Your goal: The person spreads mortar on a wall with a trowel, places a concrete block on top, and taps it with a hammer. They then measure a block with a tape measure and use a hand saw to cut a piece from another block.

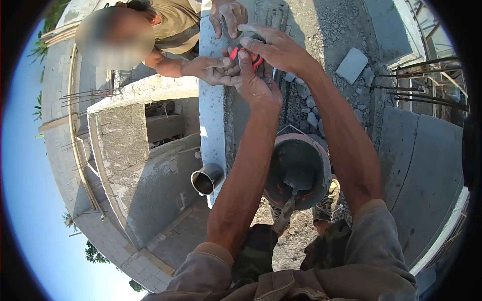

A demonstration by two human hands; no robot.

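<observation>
A small red and black object [254, 58] is at the top centre, with my left hand [258, 85] closed on it, the thumb lying over its front. Just above it my right hand [276, 47] reaches in from the right, its fingers extended and spread over the object's upper side. A co-worker's hand [213, 70] comes from the left and meets my left hand at the object. Another hand of the co-worker [228, 17] hangs above, close to my right fingertips. What the object is cannot be made out.
Below my hands stands a bucket [324, 155] of grey mortar with a trowel [297, 183] in it. A metal cup [207, 179] sits on the wall ledge [213, 125] at left. Rubble, a loose block [352, 65] and protruding rebar [427, 100] lie to the right.
</observation>
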